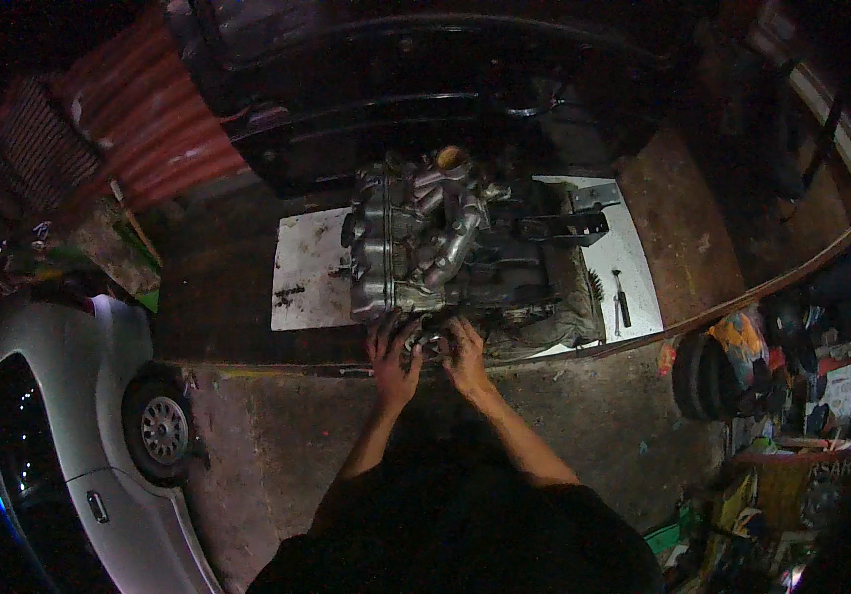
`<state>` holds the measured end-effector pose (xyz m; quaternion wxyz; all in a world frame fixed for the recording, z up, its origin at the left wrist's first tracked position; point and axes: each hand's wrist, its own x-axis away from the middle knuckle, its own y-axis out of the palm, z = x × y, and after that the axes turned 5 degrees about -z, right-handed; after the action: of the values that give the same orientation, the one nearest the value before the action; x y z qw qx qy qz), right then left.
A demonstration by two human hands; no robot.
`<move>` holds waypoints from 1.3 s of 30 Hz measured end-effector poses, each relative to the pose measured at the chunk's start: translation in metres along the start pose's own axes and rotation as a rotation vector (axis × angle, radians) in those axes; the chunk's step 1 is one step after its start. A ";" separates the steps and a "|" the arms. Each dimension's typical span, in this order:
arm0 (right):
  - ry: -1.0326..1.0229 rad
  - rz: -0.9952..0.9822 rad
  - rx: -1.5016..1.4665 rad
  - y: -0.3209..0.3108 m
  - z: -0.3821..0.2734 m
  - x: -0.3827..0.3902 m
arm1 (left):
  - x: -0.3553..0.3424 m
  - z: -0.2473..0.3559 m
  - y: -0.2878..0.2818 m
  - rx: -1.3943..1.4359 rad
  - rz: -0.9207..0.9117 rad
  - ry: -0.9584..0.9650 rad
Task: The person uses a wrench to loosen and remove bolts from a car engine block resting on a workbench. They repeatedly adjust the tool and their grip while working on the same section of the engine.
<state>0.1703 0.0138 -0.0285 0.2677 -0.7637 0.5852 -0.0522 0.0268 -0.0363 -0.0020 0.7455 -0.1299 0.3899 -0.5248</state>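
Observation:
An engine [416, 238] with grey metal pipes lies on the workbench in front of me. At its near end, by the bench's front edge, my left hand [395, 346] and my right hand [463, 348] are close together. Both have curled fingers around a small dark metal part [429, 343] between them. Whether that part is loose or fixed to the engine I cannot make out. The fingers are blackened and partly lost in shadow.
White sheets [309, 267] with dark stains lie under the engine. A screwdriver [623, 302] and a thin tool [616, 287] rest at right, beside a dark cloth [569, 317]. A silver car [79, 396] stands at left; tyres [700, 379] and clutter are on the floor at right.

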 end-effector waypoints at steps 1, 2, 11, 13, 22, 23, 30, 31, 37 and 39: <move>0.004 -0.012 0.014 0.004 0.001 -0.002 | -0.001 0.000 0.001 -0.007 0.001 -0.004; 0.033 0.018 -0.042 0.005 0.010 0.000 | -0.004 0.000 0.001 -0.006 -0.006 0.007; 0.352 0.410 -0.446 -0.023 0.020 0.029 | 0.001 0.000 0.000 0.003 0.003 -0.004; 0.461 0.485 -0.778 -0.015 0.086 0.029 | -0.001 0.001 0.003 0.010 -0.001 0.006; 0.650 0.572 -1.287 -0.005 0.078 0.018 | -0.003 0.002 -0.004 0.002 -0.020 -0.005; 0.638 0.591 -1.313 -0.002 0.087 0.020 | -0.004 0.004 -0.005 -0.004 -0.023 -0.001; 0.777 0.460 -1.086 -0.006 0.085 0.023 | -0.003 0.001 -0.005 -0.012 0.001 0.039; 0.806 0.531 -1.295 -0.009 0.079 0.021 | -0.002 0.000 -0.005 -0.001 0.004 0.036; 0.801 0.665 -1.500 0.000 0.101 0.021 | 0.000 0.002 -0.002 0.018 0.001 -0.017; 0.759 0.585 -1.310 0.009 0.135 0.027 | 0.001 0.001 -0.001 0.002 -0.005 -0.024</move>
<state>0.2238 0.0348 -0.1537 -0.4477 -0.5117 0.7238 0.1176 0.0273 -0.0378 -0.0013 0.7490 -0.1365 0.3800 -0.5253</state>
